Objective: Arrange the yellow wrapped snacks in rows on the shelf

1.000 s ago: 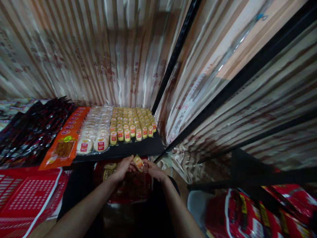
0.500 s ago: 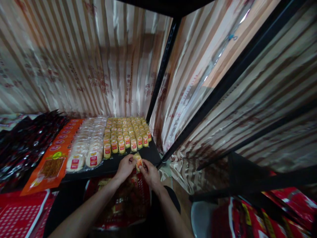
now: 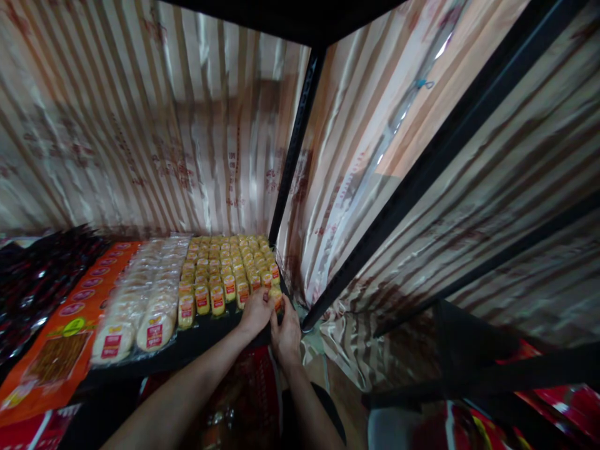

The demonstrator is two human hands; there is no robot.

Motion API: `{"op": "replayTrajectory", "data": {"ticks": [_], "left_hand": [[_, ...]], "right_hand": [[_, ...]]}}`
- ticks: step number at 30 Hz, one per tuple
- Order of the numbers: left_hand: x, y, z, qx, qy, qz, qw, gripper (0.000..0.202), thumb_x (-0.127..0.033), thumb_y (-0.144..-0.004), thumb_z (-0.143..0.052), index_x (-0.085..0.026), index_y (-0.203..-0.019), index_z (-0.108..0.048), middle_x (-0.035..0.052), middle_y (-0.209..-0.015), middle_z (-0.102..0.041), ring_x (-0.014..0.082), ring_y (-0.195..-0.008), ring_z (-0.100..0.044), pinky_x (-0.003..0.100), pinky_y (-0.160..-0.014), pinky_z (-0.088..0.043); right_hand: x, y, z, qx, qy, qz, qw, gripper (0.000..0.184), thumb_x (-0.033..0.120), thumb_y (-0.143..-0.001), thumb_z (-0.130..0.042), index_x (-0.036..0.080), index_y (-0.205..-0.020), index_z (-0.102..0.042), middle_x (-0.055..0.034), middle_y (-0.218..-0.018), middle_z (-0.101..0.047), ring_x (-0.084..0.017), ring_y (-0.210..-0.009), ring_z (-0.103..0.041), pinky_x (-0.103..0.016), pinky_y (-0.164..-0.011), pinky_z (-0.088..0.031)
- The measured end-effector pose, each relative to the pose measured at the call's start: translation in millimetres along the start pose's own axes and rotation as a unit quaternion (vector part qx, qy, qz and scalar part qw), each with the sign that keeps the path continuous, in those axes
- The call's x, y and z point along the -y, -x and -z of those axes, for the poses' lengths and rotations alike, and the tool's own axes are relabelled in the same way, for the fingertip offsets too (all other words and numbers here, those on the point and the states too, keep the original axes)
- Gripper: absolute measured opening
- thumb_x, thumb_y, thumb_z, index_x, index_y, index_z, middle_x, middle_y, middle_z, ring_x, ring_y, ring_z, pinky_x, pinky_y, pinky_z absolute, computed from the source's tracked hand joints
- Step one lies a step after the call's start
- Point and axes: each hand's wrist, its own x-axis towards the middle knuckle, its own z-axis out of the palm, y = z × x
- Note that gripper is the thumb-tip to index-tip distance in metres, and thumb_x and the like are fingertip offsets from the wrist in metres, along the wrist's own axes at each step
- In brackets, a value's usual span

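My left hand (image 3: 257, 312) and my right hand (image 3: 287, 331) are together at the right front corner of a black shelf (image 3: 206, 331). Between their fingertips is a small yellow wrapped snack cake (image 3: 277, 300), partly hidden by the fingers. It is at the right end of several rows of matching yellow snack cakes (image 3: 202, 299), which stand upright with red labels facing me. Left of these are two rows of round white wrapped cakes (image 3: 155, 331). Below my forearms, a red bag (image 3: 265, 378) holds dim, partly hidden packets.
A long orange snack packet (image 3: 65, 325) and a pile of dark shiny packets (image 3: 37, 294) lie further left. Black metal posts (image 3: 295, 150) and a striped plastic curtain (image 3: 210, 125) enclose the shelf. Red packets (image 3: 562, 406) are at lower right.
Both hands have moved with the snack cake from in front of the shelf edge to the right end of the rows. The view has shifted slightly.
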Motion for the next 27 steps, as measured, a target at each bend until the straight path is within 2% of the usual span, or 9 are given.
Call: {"op": "replayTrajectory", "data": {"ticks": [4,8,13,18,23,27], "left_hand": [[-4.7,-10.9,-11.0,-0.023,0.016,-0.032,0.999,0.030,-0.011,-0.077,-0.044,-0.013,-0.105,-0.055,0.0089,-0.095,-0.064,0.0155,-0.084,-0.061,0.030,-0.082,-0.047],[-2.6,-14.6,-12.1,-0.053,-0.039,-0.073,0.995,0.035,-0.004,-0.074,-0.040,-0.011,-0.104,-0.057,0.0121,-0.105,-0.062,0.0187,-0.103,-0.056,0.034,-0.095,-0.042],[2.1,-12.5,-9.6,-0.015,-0.065,-0.109,0.992,0.041,0.000,-0.072,-0.036,-0.011,-0.105,-0.058,0.0111,-0.115,-0.058,0.0169,-0.112,-0.050,0.030,-0.101,-0.037],[6.1,-10.9,-11.7,0.013,-0.065,-0.111,0.992,0.046,0.001,-0.071,-0.034,-0.013,-0.106,-0.059,0.0101,-0.116,-0.058,0.0164,-0.113,-0.051,0.031,-0.101,-0.038],[9.9,-13.4,-14.7,0.033,-0.063,-0.096,0.993,0.049,0.001,-0.069,-0.036,-0.011,-0.111,-0.058,0.0112,-0.120,-0.056,0.0177,-0.115,-0.049,0.031,-0.104,-0.035],[12.9,-15.3,-16.1,0.034,-0.060,-0.097,0.993,0.049,0.000,-0.069,-0.036,-0.011,-0.111,-0.058,0.0116,-0.120,-0.056,0.0183,-0.115,-0.049,0.033,-0.105,-0.035]], "right_hand": [[-7.9,-17.9,-10.4,-0.035,-0.016,-0.019,0.999,0.049,0.031,-0.086,-0.033,0.006,-0.128,-0.039,-0.0180,-0.125,-0.051,-0.025,-0.115,-0.048,-0.039,-0.095,-0.039],[-9.4,-32.1,-18.2,-0.035,-0.019,-0.049,0.998,0.051,0.027,-0.085,-0.032,0.005,-0.131,-0.034,-0.0196,-0.123,-0.052,-0.024,-0.111,-0.052,-0.038,-0.091,-0.042],[-9.1,-45.1,-21.3,-0.037,-0.008,-0.059,0.998,0.049,0.023,-0.085,-0.033,0.006,-0.131,-0.034,-0.0204,-0.122,-0.053,-0.024,-0.108,-0.054,-0.037,-0.088,-0.044],[-11.1,-54.3,-23.7,-0.022,-0.002,-0.059,0.998,0.049,0.021,-0.083,-0.036,0.008,-0.130,-0.037,-0.0181,-0.115,-0.058,-0.024,-0.106,-0.055,-0.036,-0.088,-0.043],[-14.8,-57.5,-28.8,-0.022,-0.038,-0.021,0.999,0.048,0.018,-0.081,-0.033,0.009,-0.127,-0.042,-0.0163,-0.125,-0.051,-0.022,-0.115,-0.048,-0.037,-0.097,-0.038],[-22.5,-56.1,-39.9,-0.031,-0.046,-0.019,0.998,0.048,0.022,-0.083,-0.031,0.008,-0.127,-0.043,-0.0166,-0.128,-0.049,-0.022,-0.120,-0.042,-0.039,-0.101,-0.033]]}}
